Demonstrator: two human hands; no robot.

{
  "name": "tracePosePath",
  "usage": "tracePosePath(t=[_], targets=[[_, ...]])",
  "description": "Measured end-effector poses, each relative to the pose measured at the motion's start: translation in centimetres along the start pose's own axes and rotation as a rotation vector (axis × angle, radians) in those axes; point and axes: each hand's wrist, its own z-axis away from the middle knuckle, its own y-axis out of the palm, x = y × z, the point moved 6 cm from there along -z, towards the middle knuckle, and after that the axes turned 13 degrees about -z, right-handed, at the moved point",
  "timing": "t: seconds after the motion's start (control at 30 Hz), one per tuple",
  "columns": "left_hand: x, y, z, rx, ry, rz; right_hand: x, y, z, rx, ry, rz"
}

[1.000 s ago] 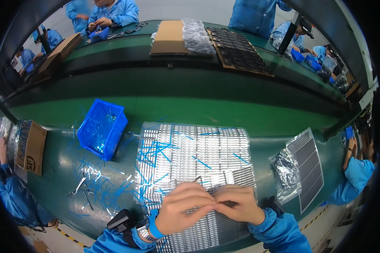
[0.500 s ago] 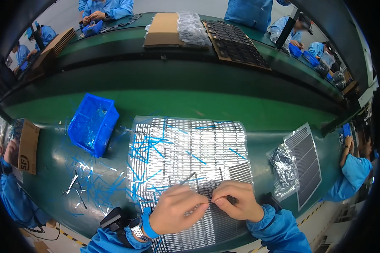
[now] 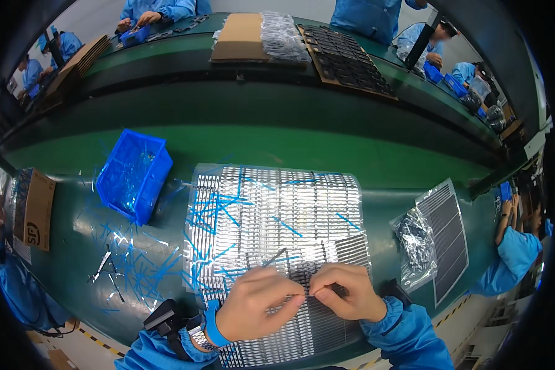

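My left hand (image 3: pixel 262 303) and my right hand (image 3: pixel 349 292) meet over a sheet of silvery strips (image 3: pixel 290 213), fingertips nearly touching. Both pinch a small thin strip (image 3: pixel 308 295) stretched between them; its kind is too small to make out. Beyond my left knuckles a slim dark tool (image 3: pixel 275 257) points up and right; whether that hand holds it or it lies on the sheet I cannot tell. Loose blue film strips (image 3: pixel 227 213) lie scattered over the sheet's left half. A blue band and a metal watch (image 3: pixel 200 335) circle my left wrist.
A blue bin (image 3: pixel 135 176) with film scraps stands at left, more blue strips (image 3: pixel 145 265) near it. At right a clear bag of dark parts (image 3: pixel 415 250) overlaps a dark striped sheet (image 3: pixel 448 246). A shelf with cardboard (image 3: pixel 239 37) crosses behind; several co-workers sit around.
My hands keep the same pinch, with hardly any movement. The view has shifted slightly. At the far left, a co-worker's hand has moved beside the cardboard box.
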Motion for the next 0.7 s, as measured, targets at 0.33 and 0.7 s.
tracePosePath(t=[0.33,0.7], targets=[[0.18,0.45,0.18,0.089,-0.02,0.082,-0.39,0.03,0.1,0.044,0.046,-0.089],[0.08,0.75,0.33,0.137,0.056,0.265,-0.63,-0.17,-0.05,0.015,0.064,-0.009]])
